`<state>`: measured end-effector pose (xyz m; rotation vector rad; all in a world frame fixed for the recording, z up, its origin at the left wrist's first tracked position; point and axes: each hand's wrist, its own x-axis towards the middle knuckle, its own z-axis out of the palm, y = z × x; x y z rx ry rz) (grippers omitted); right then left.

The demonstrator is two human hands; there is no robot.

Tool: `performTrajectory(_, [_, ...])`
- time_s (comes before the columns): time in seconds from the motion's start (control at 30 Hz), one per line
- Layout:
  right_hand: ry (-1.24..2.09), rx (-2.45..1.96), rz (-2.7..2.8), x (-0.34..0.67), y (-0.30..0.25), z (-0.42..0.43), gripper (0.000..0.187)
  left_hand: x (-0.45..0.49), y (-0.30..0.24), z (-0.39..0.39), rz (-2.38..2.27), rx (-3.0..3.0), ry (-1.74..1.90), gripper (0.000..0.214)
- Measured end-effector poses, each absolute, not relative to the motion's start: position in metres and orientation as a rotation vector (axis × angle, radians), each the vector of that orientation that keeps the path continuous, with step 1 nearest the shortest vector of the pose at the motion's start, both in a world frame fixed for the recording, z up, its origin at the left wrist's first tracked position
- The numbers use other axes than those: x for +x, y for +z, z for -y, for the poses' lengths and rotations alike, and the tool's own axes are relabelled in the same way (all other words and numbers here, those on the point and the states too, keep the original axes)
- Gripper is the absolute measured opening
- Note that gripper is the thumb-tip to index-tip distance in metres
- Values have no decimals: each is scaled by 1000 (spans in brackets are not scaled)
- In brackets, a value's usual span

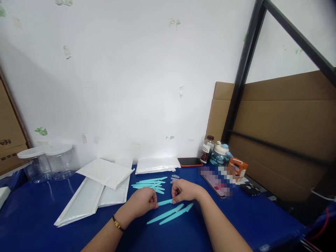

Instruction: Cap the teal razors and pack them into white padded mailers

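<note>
— Two hands on one piece?
— Yes: left hand (143, 202) and right hand (183, 191) are both curled, each pinching one end of a teal plastic knife (165, 202), low over the blue bench (39, 217); I cannot tell whether it touches.
— Others?
— Two loose knives (170, 213) lie just nearer the person; a small pile (149, 182) lies beyond the left hand.

Turquoise plastic knives (169, 213) on blue table (39, 213).
</note>
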<state>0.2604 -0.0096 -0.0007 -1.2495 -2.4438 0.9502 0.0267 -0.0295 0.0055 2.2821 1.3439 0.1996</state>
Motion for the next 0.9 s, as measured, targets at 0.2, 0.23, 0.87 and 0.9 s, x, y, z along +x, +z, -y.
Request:
performTrajectory(0.2, [825, -1259, 2338, 273, -7, 0, 17, 7, 16, 18, -1470, 2294, 243, 14])
performTrajectory(0.23, [795, -1302, 2294, 276, -7, -1, 15, 1, 16, 14, -1503, 2308, 240, 14])
performTrajectory(0.87, [1010, -1359, 2464, 273, -5, 8, 20, 26, 9, 44, -1338, 2372, 172, 14])
performTrajectory(0.9, [1015, -1356, 2464, 273, -5, 7, 19, 25, 10, 43, -1349, 2391, 181, 16])
